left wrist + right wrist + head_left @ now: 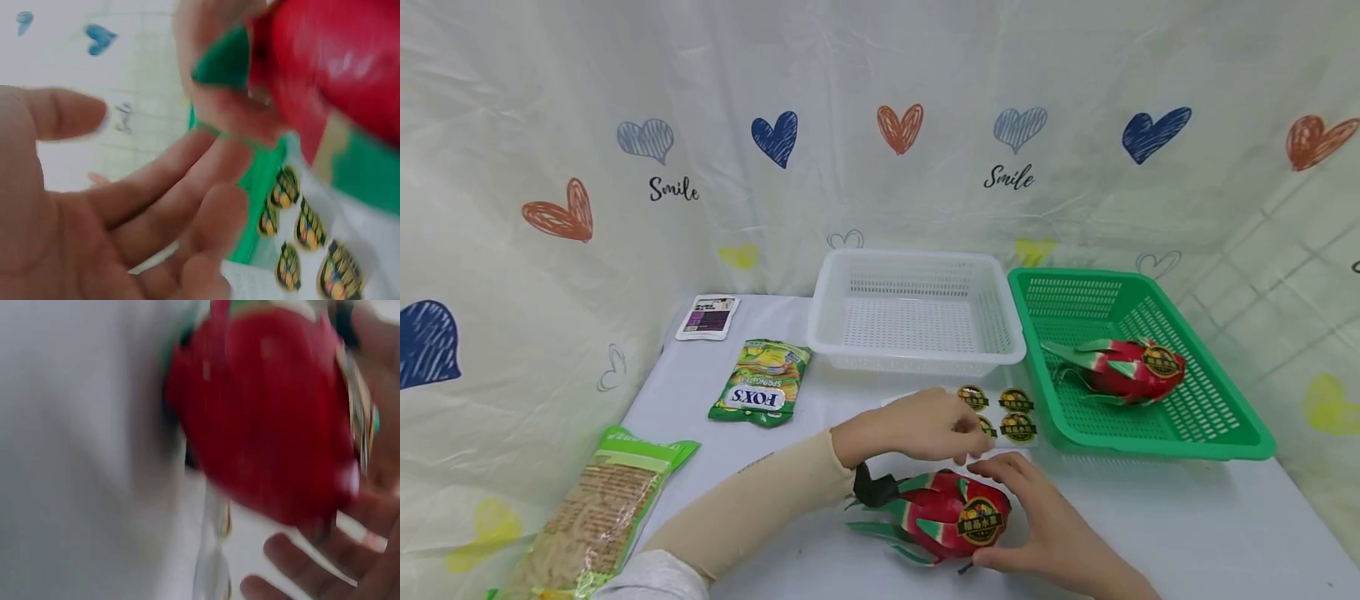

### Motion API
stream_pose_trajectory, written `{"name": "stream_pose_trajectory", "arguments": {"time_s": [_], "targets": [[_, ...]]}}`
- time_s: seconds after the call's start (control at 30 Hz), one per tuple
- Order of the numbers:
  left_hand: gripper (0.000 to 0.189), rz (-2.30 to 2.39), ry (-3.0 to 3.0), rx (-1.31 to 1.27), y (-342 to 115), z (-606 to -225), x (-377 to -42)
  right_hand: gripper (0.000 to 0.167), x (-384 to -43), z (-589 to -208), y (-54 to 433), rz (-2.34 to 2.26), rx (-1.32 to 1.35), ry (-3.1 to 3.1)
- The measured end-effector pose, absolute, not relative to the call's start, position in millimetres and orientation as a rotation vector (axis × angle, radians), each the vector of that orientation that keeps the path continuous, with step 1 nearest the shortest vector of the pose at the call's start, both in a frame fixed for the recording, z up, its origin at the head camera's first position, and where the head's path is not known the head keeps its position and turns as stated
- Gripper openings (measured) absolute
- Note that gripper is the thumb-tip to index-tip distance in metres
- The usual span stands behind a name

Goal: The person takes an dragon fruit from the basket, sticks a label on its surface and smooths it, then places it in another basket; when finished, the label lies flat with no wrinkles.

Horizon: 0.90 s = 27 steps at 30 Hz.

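Note:
A red dragon fruit (947, 515) with green leafy scales and a round black-and-gold sticker (981, 521) lies on the table, a dark stem piece at its left end. My left hand (925, 423) is bent over beyond its upper side, fingers loosely curled. In the left wrist view that hand (131, 212) holds nothing. My right hand (1051, 525) stands around the fruit's right end, thumb at its lower edge and index fingertip by its upper edge. The right wrist view shows spread fingers (300, 569) beside the blurred fruit (262, 419).
A sheet of round stickers (1018, 427) lies behind the hands. Farther back stand a white basket (917, 362) and a green basket (1165, 450) holding another stickered dragon fruit (1131, 372). At left are a Fox's candy bag (762, 382), a white packet (708, 317) and a green-topped bag (597, 508).

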<state>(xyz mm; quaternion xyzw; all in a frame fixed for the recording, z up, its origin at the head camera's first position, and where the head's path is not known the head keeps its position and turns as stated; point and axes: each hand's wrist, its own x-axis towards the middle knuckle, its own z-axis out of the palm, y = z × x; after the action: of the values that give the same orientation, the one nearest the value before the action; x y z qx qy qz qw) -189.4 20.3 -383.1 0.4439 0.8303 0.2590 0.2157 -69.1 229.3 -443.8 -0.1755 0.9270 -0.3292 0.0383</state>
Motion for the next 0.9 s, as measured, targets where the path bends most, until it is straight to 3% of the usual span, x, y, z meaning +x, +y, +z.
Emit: {"name": "stream_pose_trajectory", "arguments": {"time_s": [0.1, 0.23, 0.63, 0.9], "targets": [[0.024, 0.717, 2.376, 1.396, 36, -386, -207, 0.081, -67, -445, 219, -1.012, -0.554, 2.847], [0.029, 0.748, 2.401, 1.394, 58, -392, -224, 0.085, -64, -452, 209, -1.016, -0.624, 2.932], [0.039, 1.088, 2.165, 0.685, 109, -400, -238, 0.081, -54, -459, 185, -0.984, -0.512, 3.119], [0.025, 1.365, 1.972, 0.416, 131, -405, -236, 0.078, -55, -465, 193, -1.129, -0.775, 3.071]]}}
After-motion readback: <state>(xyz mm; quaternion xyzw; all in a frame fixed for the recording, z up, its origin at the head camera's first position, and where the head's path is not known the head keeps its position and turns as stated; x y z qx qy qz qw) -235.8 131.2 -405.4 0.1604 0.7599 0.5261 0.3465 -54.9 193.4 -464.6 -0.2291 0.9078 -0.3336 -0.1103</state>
